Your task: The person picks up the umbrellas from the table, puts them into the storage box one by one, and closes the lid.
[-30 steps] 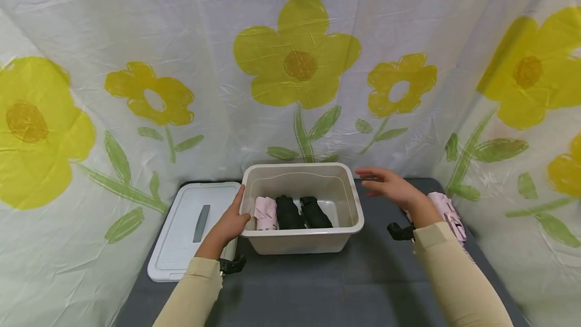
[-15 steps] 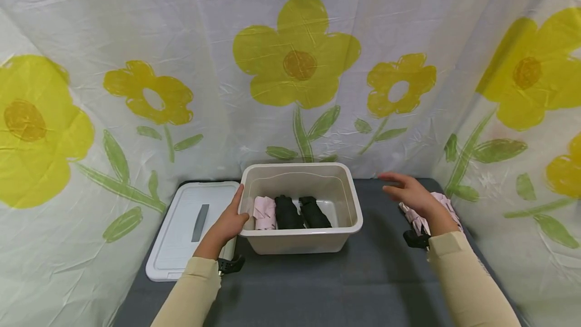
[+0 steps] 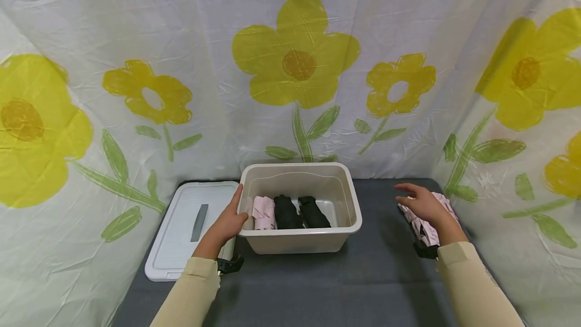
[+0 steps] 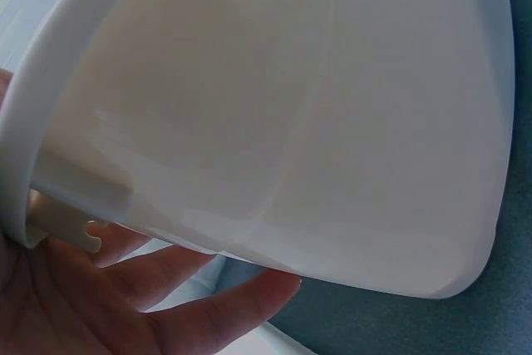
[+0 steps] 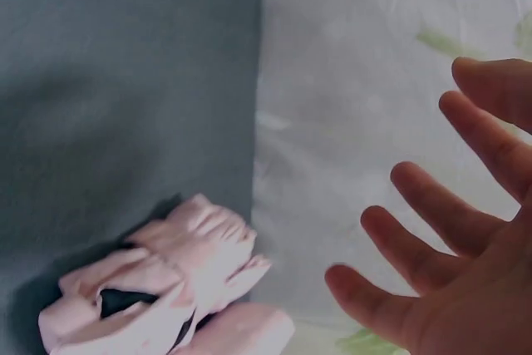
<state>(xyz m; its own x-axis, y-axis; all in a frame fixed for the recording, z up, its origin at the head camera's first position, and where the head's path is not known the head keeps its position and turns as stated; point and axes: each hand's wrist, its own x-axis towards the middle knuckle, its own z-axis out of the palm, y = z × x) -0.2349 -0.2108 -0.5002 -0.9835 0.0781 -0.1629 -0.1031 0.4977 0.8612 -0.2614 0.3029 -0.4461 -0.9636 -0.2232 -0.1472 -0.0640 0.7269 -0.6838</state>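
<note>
The beige bin (image 3: 300, 206) is steadied at its left rim by the left hand (image 3: 228, 222), fingers laid along the wall. The right hand (image 3: 424, 206) hovers spread above the pink folded umbrella (image 3: 426, 226) by the bench's right edge; it is best grasped mid-body. Free bench (image 3: 381, 266) lies between umbrella and bin.
</note>
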